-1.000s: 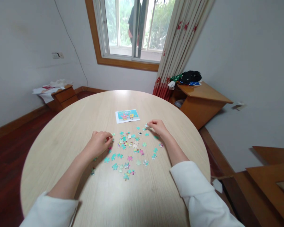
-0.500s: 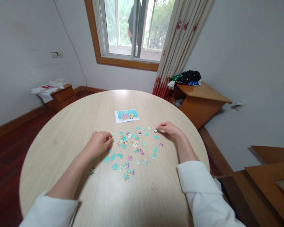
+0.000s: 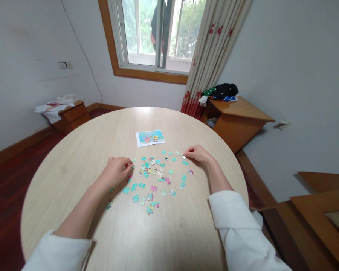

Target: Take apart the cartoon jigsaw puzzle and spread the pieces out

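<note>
My right hand [image 3: 198, 153] reaches in over the far right of the scattered pieces, with thumb and fingers pinched on a small puzzle piece [image 3: 184, 156]. Curled at the left edge of the spread is my left hand [image 3: 118, 169]. Its fingertips are bunched beside pale green pieces, and whatever they hold is too small to make out. Many loose jigsaw pieces, mostly turquoise, lie between the hands, among them a pink piece [image 3: 153, 188] and a cream piece [image 3: 160, 172]. Behind them lies a printed picture card [image 3: 150, 138] with a pink and a yellow cartoon figure.
Everything lies on a round pale wooden table [image 3: 169, 241]. A brown cabinet [image 3: 243, 116] with dark cloth [image 3: 226, 91] on top stands at the back right, beside a curtain [image 3: 206, 56]. Through the window [image 3: 158, 34] part of a person shows.
The view has shifted slightly. The puzzle piece in my right fingertips looks tilted differently and a little lower. My left hand has stayed in nearly the same place.
</note>
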`<state>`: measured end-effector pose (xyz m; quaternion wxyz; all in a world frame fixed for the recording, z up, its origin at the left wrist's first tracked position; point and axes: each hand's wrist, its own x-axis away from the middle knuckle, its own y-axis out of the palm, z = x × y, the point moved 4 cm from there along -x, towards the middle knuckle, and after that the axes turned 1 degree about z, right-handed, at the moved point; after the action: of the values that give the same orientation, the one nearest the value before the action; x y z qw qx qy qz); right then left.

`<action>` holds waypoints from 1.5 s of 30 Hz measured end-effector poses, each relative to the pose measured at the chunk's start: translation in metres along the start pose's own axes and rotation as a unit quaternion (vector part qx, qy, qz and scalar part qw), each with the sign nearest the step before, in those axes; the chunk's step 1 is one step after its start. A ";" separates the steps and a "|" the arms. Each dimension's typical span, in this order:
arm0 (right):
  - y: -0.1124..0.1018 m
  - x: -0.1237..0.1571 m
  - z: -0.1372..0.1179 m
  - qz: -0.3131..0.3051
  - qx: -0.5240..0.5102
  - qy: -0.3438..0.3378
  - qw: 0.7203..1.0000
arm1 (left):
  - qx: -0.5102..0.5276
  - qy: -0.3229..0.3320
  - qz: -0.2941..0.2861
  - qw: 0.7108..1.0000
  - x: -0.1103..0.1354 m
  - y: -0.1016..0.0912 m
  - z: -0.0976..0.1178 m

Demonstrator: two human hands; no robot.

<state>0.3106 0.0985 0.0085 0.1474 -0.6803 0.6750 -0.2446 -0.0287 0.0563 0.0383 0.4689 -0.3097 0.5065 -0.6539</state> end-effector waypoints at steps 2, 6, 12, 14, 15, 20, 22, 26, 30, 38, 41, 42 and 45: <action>0.000 0.000 -0.001 0.004 -0.001 -0.005 1.000 | 0.005 0.004 0.003 1.000 0.000 0.000 0.000; 0.001 0.002 -0.003 0.019 0.005 -0.003 1.000 | 0.007 0.009 0.010 1.000 0.000 0.000 0.000; -0.001 0.002 -0.007 0.046 -0.051 -0.020 0.997 | 0.018 0.013 0.007 1.000 -0.001 0.001 0.003; 0.003 0.001 -0.014 0.071 -0.073 -0.031 0.994 | 0.023 0.024 0.008 0.999 0.000 0.001 0.006; 0.008 0.002 -0.020 0.080 -0.077 -0.039 0.993 | 0.025 0.033 0.007 0.999 0.000 0.001 0.008; 0.067 0.017 -0.066 -0.003 0.009 -0.188 0.982 | 0.036 0.088 -0.007 0.995 0.005 0.007 0.021; 0.091 0.027 -0.080 -0.033 0.085 -0.250 0.964 | 0.034 0.102 -0.002 0.994 0.007 0.011 0.025; 0.116 0.038 -0.091 -0.057 0.198 -0.312 0.927 | 0.024 0.122 0.022 0.992 0.007 0.021 0.033; 0.116 0.037 -0.089 -0.045 0.220 -0.308 0.924 | 0.009 0.120 0.023 0.992 0.003 0.027 0.035; 0.112 0.034 -0.090 0.010 0.208 -0.287 0.935 | 0.003 0.106 0.033 0.994 0.000 0.027 0.030; 0.098 0.030 -0.086 0.031 0.160 -0.238 0.957 | 0.002 0.104 0.032 0.994 -0.001 0.028 0.030; 0.092 0.029 -0.084 0.020 0.148 -0.218 0.964 | 0.003 0.105 0.033 0.994 -0.001 0.028 0.029; 0.071 0.028 -0.076 -0.047 0.099 -0.164 0.980 | 0.008 0.105 0.031 0.994 -0.001 0.027 0.029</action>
<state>0.2086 0.0771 0.0382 0.3113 -0.7242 0.5812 -0.2020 0.0054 0.0453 0.0212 0.4355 -0.2203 0.5570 -0.6720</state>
